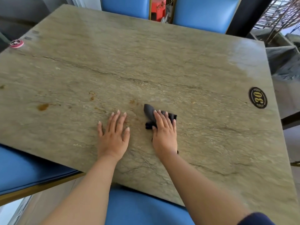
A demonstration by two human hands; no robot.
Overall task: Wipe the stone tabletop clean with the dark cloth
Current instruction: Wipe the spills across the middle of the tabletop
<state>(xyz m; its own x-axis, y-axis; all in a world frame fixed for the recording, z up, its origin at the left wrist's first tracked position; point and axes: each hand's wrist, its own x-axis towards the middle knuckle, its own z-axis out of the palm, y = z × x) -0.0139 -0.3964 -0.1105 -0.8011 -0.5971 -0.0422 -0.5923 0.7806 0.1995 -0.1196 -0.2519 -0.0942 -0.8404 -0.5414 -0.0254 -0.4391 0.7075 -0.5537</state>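
1. Stone tabletop [162, 65] fills most of the frame: grey-green, veined, with a long dark crack-like line running from upper left to right of centre.
2. Brown stains [43, 106] sit at the left of the frame; smaller orange specks [92, 95] lie nearer the centre, just above the hands. A pale, glossy patch shows at the upper right corner of the slab.
3. Black oval badge [257, 97] marked "30" is stuck at the right edge of the top. A round pink-and-white sticker [16, 43] sits at the upper left corner.
4. Blue padded chairs surround the table: two chair backs [203, 12] at the top of the frame, one blue seat [142, 208] at the bottom centre, another at lower left. A red object shows between the two backs at the top; bare branches at the upper right.
5. Left hand [113, 135]: flat on the stone, palm down, fingers spread apart, holding nothing.
6. Right hand [164, 133]: palm down on the dark cloth [150, 112], fingers extended and lying over it, pressing it to the surface rather than gripping it.
7. Cloth location: bunched on the tabletop just below centre of frame, its pointed end sticking out above the fingertips, a fold showing left of the hand.
8. Both forearms bare; a dark sleeve edge [258, 218] shows at the lower right.
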